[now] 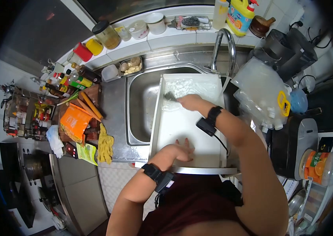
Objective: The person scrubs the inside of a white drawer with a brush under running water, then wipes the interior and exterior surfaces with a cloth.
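right hand pinching one grey scrubber, left hand spread, both in one white drawer

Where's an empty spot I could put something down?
The bare steel counter between the carrots and the sink looks roomiest. A hand might also fit inside the sink, left of the white drawer. It's crowded on the window ledge and right of the sink, with bags.

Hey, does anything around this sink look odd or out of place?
Yes: a white, drawer-like tray lies over the sink, jutting past its near rim, an unusual place for it. Water pools inside the tray's far end, by the scourer in the right hand; I see no clear spill outside.
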Action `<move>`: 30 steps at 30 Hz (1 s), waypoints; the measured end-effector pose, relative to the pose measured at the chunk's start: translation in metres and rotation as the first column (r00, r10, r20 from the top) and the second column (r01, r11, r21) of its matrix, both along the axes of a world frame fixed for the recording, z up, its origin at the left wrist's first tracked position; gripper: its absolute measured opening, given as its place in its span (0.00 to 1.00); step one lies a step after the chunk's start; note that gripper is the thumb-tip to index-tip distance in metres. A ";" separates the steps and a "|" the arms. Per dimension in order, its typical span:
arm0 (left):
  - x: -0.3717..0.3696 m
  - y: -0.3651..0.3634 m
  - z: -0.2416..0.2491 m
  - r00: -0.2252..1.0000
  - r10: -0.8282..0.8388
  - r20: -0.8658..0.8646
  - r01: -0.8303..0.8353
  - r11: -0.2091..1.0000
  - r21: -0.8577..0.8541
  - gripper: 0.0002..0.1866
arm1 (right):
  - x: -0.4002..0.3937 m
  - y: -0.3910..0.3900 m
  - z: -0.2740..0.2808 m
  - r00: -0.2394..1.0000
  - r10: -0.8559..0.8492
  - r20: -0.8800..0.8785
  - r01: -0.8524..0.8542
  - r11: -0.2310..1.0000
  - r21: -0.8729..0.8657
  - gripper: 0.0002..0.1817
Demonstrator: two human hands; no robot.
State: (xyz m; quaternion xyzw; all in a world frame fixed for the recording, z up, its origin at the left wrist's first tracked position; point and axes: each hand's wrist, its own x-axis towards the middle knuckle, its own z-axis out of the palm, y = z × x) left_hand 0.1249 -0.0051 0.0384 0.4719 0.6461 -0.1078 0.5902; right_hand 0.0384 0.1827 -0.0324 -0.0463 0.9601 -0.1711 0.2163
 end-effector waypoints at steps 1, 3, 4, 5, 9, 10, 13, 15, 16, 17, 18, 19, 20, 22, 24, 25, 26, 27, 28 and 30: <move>-0.001 0.002 0.007 1.000 0.005 0.002 -0.005 1.000 -0.019 0.38 | 0.018 -0.001 0.007 1.000 0.010 -0.009 -0.010 1.000 -0.010 0.20; 0.001 -0.004 -0.016 0.999 0.019 -0.025 -0.019 1.000 0.003 0.38 | 0.055 -0.001 0.027 0.998 -0.065 -0.018 0.066 0.997 0.027 0.21; 0.002 -0.006 -0.020 0.999 0.027 -0.040 -0.026 1.000 0.011 0.38 | 0.068 0.004 0.033 0.994 -0.104 -0.029 0.105 0.992 0.066 0.20; 0.002 -0.008 -0.022 0.999 0.040 -0.023 -0.040 0.999 0.014 0.38 | 0.075 0.015 0.027 0.987 -0.150 -0.051 0.156 0.978 0.141 0.18; 0.000 -0.010 -0.021 0.998 0.055 0.013 -0.056 0.997 0.053 0.39 | 0.088 0.054 0.017 0.947 -0.292 -0.137 0.322 0.880 0.349 0.13; 0.000 -0.011 -0.024 0.998 0.053 0.015 -0.054 0.996 0.068 0.39 | 0.090 0.057 0.020 0.937 -0.316 -0.152 0.350 0.858 0.376 0.12; -0.001 -0.010 -0.017 0.999 0.040 0.023 -0.041 0.998 0.037 0.38 | 0.105 0.052 0.039 0.966 -0.249 -0.068 0.257 0.907 0.332 0.12; -0.002 -0.011 -0.027 0.999 0.014 0.039 -0.016 0.999 0.046 0.38 | 0.112 0.055 0.040 0.967 -0.248 -0.059 0.253 0.906 0.339 0.12; -0.002 -0.011 -0.031 0.999 0.000 0.047 -0.002 0.999 0.050 0.38 | 0.108 0.063 0.034 0.959 -0.271 -0.082 0.283 0.894 0.347 0.12; -0.003 -0.010 -0.035 0.999 -0.007 0.039 0.005 0.998 0.056 0.38 | 0.102 0.072 0.030 0.950 -0.293 -0.111 0.313 0.881 0.355 0.12; -0.003 -0.009 -0.038 0.999 -0.011 0.032 0.009 0.998 0.060 0.38 | 0.095 0.077 0.027 0.943 -0.306 -0.133 0.334 0.867 0.369 0.11; -0.003 -0.009 -0.040 1.000 -0.012 0.026 0.011 0.998 0.063 0.38 | 0.087 0.080 0.025 0.936 -0.317 -0.153 0.352 0.855 0.381 0.11; -0.004 -0.010 -0.042 0.999 0.035 0.041 -0.038 0.998 0.058 0.38 | 0.082 0.081 0.023 0.930 -0.326 -0.173 0.368 0.843 0.391 0.11; -0.003 -0.013 -0.037 0.995 0.086 0.047 -0.088 0.995 0.053 0.38 | 0.085 0.076 0.023 0.953 -0.284 -0.106 0.303 0.886 0.352 0.12; -0.004 -0.010 -0.032 0.998 0.051 0.030 -0.052 0.998 0.048 0.38 | 0.098 0.069 0.034 0.975 -0.214 -0.056 0.221 0.934 0.281 0.13; -0.005 -0.009 -0.031 0.999 0.016 0.029 -0.017 0.999 0.040 0.39 | 0.114 0.056 0.054 0.986 -0.162 -0.038 0.166 0.960 0.227 0.14; -0.005 -0.010 -0.032 1.000 0.012 0.016 -0.013 0.999 0.052 0.39 | 0.129 0.045 0.070 0.994 -0.107 -0.020 0.109 0.980 0.169 0.15; -0.005 -0.011 -0.033 1.000 0.008 0.003 -0.009 0.998 0.063 0.38 | 0.146 0.039 0.077 0.997 -0.070 0.017 0.068 0.990 0.120 0.15; -0.005 -0.011 -0.030 1.000 0.012 0.007 -0.012 0.999 0.042 0.38 | 0.164 0.038 0.084 0.998 -0.033 0.050 0.030 0.997 0.068 0.16; -0.006 -0.006 -0.017 1.000 0.016 0.003 -0.016 1.000 0.006 0.38 | 0.181 0.048 0.103 0.991 0.015 0.130 -0.019 0.999 0.029 0.16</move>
